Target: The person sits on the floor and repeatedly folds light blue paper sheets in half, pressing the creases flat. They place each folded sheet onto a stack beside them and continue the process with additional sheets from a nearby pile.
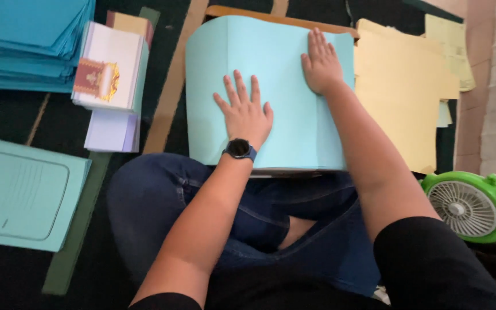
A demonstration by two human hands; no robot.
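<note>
Head view: both hands flat, fingers spread, on the light blue sheet (271,97); left hand (245,112) nearer, right hand (321,66) farther right, gripping nothing.

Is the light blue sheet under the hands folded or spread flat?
Folded: the light blue sheet shows a crease beside the right hand, and its left edge curves over. Left hand presses flat.

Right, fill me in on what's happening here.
A person sits cross-legged on the floor with a light blue sheet laid over a board on their lap. Both hands lie flat on it: the left hand, with a dark watch on the wrist, near the middle, the right hand toward the top edge. A stack of blue sheets and a pile of white booklets lie to the left, yellow sheets and a green fan to the right.
</note>
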